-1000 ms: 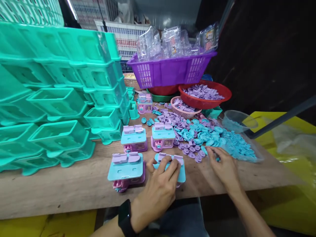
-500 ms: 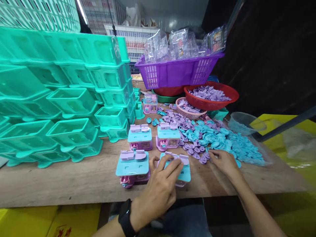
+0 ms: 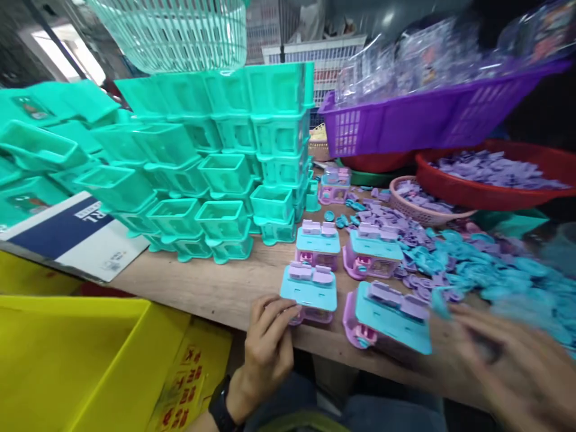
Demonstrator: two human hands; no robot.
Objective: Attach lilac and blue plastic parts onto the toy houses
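Note:
Near the table's front edge, my left hand (image 3: pixel 269 336) has its fingers curled against the front left corner of a small toy house (image 3: pixel 309 291) with a blue top and lilac pieces on it. My right hand (image 3: pixel 508 348) is smeared by motion, with a small light-blue plastic piece (image 3: pixel 440 303) at its fingertips. Just left of that piece stands another toy house (image 3: pixel 391 318), turned at an angle, its pink drawer facing front. Two similar toy houses, one at the left (image 3: pixel 317 243) and one at the right (image 3: pixel 375 249), stand behind.
Stacked turquoise boxes (image 3: pixel 225 219) fill the left side, below a pale green basket (image 3: pixel 180 36). Loose blue parts (image 3: pixel 477 258) and lilac parts (image 3: pixel 387 219) cover the right. Behind are a purple basket (image 3: pixel 418 123) and a red basin (image 3: pixel 531 195). A yellow box (image 3: pixel 72 360) stands front left.
The view has swung left. My left hand has moved from the front right toy house to the front left one. My right hand has left the loose parts, bringing a light-blue piece beside the front right house.

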